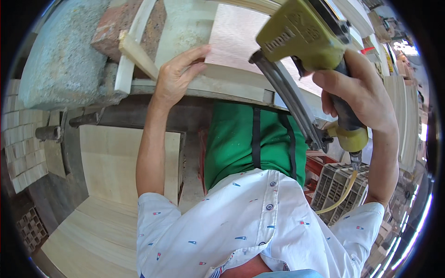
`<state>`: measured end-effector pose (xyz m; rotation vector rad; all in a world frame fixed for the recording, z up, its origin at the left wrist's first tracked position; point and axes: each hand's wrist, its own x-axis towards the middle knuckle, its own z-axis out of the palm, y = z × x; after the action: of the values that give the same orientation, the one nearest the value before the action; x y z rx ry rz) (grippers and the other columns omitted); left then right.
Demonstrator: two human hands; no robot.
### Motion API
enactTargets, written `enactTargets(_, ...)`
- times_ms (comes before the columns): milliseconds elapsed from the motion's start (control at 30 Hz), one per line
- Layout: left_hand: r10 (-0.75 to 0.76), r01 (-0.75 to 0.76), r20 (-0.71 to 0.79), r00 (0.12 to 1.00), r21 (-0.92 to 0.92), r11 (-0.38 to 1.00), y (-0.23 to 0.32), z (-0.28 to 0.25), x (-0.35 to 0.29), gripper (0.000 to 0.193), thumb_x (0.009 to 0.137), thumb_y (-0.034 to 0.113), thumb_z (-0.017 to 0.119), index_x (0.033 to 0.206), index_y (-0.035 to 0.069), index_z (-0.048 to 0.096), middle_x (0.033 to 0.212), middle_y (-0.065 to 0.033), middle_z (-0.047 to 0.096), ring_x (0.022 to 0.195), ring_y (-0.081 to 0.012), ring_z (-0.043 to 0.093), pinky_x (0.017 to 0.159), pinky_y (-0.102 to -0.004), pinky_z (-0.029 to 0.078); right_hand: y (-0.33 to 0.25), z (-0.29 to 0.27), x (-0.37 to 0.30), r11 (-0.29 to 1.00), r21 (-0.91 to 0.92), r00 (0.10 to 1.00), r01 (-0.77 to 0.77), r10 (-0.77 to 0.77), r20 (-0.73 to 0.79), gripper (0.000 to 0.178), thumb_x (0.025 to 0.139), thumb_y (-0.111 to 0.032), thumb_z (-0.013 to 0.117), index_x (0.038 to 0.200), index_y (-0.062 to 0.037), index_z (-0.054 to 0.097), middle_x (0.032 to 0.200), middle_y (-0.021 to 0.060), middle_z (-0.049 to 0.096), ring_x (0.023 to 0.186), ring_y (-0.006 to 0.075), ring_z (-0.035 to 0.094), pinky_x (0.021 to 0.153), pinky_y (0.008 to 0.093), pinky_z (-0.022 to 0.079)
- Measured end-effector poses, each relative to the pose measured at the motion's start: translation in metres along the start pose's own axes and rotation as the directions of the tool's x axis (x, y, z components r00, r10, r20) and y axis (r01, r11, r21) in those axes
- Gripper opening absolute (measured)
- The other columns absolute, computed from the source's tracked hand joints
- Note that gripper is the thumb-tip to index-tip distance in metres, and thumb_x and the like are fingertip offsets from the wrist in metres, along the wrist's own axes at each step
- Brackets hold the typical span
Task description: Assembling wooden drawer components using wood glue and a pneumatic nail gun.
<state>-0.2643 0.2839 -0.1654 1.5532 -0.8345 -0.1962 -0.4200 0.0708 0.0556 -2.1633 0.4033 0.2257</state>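
Observation:
My right hand (359, 92) is wrapped round the handle of an olive-green and black air nail gun (303, 37). The gun is raised over the right part of the workbench, its long dark magazine slanting down toward me. A yellow air hose (344, 197) runs from the handle's base. On the bench, my left hand (178, 74) has its fingers and thumb at the left corner of a thin, pale plywood panel (236, 34), gripping its edge. A narrow wooden strip (232, 74) lies along the panel's near side. The gun hides part of the panel.
A concrete block (62, 60) and a reddish brick (109, 34) sit at the bench's left, with wooden sticks (136, 53) beside them. Pale boards (130, 162) stand lower left. Stacked wood blocks (23, 139) are farther left. A plastic crate (336, 187) is at lower right.

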Motion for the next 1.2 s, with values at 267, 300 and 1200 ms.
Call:
enactTargets(267,-0.020,0.020,0.018,1.000,-0.022,1.000,0.003,0.000,-0.001,0.038,0.083,-0.003,0.060,0.120,0.006,0.059,0.117,-0.0089,0.062,0.100,-0.0138,0.059,0.087,-0.0260,0.048,0.034,-0.010,-0.012,0.998,0.002,0.996,-0.061,0.061,-0.065,0.027,0.082,-0.022,0.063,0.092,0.0018,0.058,0.061,0.0031,0.058,0.049,0.0080,0.057,0.046,0.0218,0.046)
enactTargets(300,-0.026,0.026,0.018,0.999,-0.022,0.999,0.004,0.001,-0.001,0.039,0.083,-0.002,0.061,0.121,0.007,0.059,0.117,-0.0088,0.062,0.100,-0.0138,0.059,0.087,-0.0260,0.048,0.036,-0.010,-0.011,0.998,-0.042,0.997,-0.049,0.047,-0.055,0.028,0.081,-0.025,0.063,0.092,0.0004,0.059,0.060,0.0030,0.059,0.049,0.0078,0.057,0.048,0.0220,0.046)
enactTargets(1200,-0.057,0.056,0.014,0.998,0.063,0.996,0.009,0.003,-0.002,0.040,0.084,-0.005,0.058,0.123,0.007,0.058,0.119,-0.0088,0.060,0.103,-0.0150,0.058,0.089,-0.0276,0.048,0.039,-0.017,-0.014,0.986,-0.155,0.998,-0.067,0.067,-0.006,0.031,0.083,-0.021,0.064,0.099,0.0027,0.054,0.071,0.0055,0.058,0.049,0.0097,0.057,0.045,0.0231,0.049)
